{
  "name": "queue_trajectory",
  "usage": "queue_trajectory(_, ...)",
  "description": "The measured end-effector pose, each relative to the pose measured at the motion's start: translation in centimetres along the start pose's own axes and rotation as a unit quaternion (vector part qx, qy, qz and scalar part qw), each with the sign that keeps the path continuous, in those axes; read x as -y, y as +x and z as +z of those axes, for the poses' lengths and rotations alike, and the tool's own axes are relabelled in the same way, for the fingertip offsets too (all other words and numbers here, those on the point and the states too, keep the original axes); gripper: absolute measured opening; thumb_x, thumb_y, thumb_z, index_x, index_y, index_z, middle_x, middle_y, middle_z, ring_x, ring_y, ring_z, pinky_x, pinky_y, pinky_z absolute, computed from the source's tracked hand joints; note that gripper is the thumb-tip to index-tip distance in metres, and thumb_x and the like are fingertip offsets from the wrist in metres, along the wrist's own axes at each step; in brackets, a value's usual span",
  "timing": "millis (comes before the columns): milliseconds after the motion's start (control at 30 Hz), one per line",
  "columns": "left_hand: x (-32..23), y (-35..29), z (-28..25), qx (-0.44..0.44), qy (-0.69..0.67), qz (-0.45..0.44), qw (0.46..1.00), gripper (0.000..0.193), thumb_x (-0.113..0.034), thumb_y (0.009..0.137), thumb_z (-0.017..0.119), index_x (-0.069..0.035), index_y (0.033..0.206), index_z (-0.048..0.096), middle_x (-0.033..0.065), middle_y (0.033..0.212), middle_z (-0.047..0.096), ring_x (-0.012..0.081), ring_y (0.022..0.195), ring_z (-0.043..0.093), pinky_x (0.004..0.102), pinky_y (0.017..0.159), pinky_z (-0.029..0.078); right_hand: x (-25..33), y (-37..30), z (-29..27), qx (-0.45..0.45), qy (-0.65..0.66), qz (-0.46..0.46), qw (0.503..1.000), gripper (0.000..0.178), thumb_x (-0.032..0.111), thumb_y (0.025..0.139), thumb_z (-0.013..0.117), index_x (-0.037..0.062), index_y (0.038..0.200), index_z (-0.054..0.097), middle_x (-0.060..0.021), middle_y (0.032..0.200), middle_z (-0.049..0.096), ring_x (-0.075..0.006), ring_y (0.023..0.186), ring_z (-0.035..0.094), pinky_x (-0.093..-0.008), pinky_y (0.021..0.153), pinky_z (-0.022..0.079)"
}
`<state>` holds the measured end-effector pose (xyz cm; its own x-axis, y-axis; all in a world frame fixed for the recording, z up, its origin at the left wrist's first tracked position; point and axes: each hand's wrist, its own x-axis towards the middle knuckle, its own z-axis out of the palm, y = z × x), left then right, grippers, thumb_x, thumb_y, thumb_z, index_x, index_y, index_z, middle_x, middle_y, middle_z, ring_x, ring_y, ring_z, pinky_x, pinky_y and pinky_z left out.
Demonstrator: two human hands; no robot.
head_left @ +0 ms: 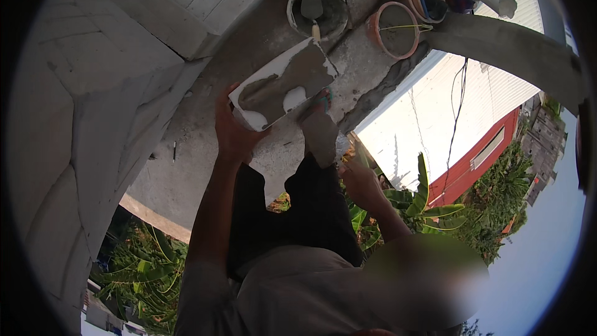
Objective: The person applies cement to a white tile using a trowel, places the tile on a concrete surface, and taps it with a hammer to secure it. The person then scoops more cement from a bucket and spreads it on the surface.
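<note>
My left hand (231,129) grips the lower left edge of a white rectangular block (283,84), held tilted above the concrete ledge (186,168). Grey mortar covers much of the block's upper face. My right hand (362,183) holds a trowel (320,137), and its mortar-coated blade sits just under the block's lower right edge. My dark-trousered legs lie below both hands.
A grey bucket of mortar (317,12) with a second trowel in it stands on the ledge beyond the block. Orange buckets (395,28) sit to its right. A white block wall (93,87) rises at left. Roofs and banana plants (423,205) lie far below.
</note>
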<state>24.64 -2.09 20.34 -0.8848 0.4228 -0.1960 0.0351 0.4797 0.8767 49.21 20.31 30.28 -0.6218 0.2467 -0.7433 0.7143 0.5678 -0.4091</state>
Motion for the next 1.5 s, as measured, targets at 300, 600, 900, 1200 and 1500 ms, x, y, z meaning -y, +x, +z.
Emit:
queue_trajectory(300, -0.4, 0.4, 0.7, 0.024, 0.073, 0.008, 0.997, 0.115, -0.012, 0.063, 0.099, -0.006, 0.157, 0.033, 0.0201, 0.150, 0.046, 0.0383, 0.138, 0.054, 0.0531, 0.117, 0.047, -21.9, 21.6, -6.4, -0.241, 0.141, 0.286, 0.917, 0.052, 0.037, 0.092, 0.066, 0.0019, 0.130, 0.061, -0.0286, 0.124, 0.071, -0.0490, 0.118, 0.067, -0.0543, 0.100, 0.051)
queue_trajectory(600, 2.4, -3.3, -0.2, 0.046, 0.184, -0.063, 0.980, 0.131, -0.023, 0.064, 0.101, -0.004, 0.163, 0.017, 0.0231, 0.153, 0.043, 0.0390, 0.139, 0.049, 0.0565, 0.116, 0.044, -34.5, 47.7, -17.1, -0.394, 0.128, 0.161, 0.896, 0.060, 0.044, 0.096, 0.071, -0.0010, 0.135, 0.065, -0.0241, 0.118, 0.074, -0.0421, 0.111, 0.072, -0.0503, 0.094, 0.054)
queue_trajectory(900, 7.5, -9.9, -3.3, 0.057, 0.359, -0.006, 0.931, 0.138, -0.038, 0.062, 0.104, -0.003, 0.163, 0.016, 0.0241, 0.159, 0.038, 0.0420, 0.142, 0.045, 0.0589, 0.120, 0.038, -36.5, 55.1, -18.1, -0.347, 0.117, 0.106, 0.925, 0.056, 0.040, 0.097, 0.072, 0.0045, 0.139, 0.066, -0.0232, 0.128, 0.072, -0.0359, 0.118, 0.070, -0.0459, 0.096, 0.055)
queue_trajectory(1200, -0.9, -2.8, 4.1, 0.006, 0.189, -0.013, 0.982, 0.127, -0.042, 0.063, 0.104, -0.002, 0.156, 0.028, 0.0217, 0.155, 0.042, 0.0369, 0.144, 0.047, 0.0494, 0.121, 0.041, -24.4, 34.7, -3.7, -0.319, 0.116, 0.076, 0.938, 0.046, 0.025, 0.098, 0.069, 0.0050, 0.138, 0.059, -0.0183, 0.133, 0.065, -0.0364, 0.126, 0.059, -0.0499, 0.109, 0.046)
queue_trajectory(1500, -1.9, -3.8, 7.3, 0.021, 0.113, 0.060, 0.992, 0.130, -0.035, 0.063, 0.104, -0.001, 0.158, 0.022, 0.0214, 0.154, 0.036, 0.0399, 0.143, 0.041, 0.0534, 0.120, 0.037, 0.5, 17.4, 16.9, -0.146, 0.127, -0.121, 0.974, 0.101, 0.025, 0.082, 0.086, 0.0020, 0.161, 0.029, -0.0247, 0.154, 0.048, -0.0416, 0.142, 0.048, -0.0478, 0.120, 0.041)
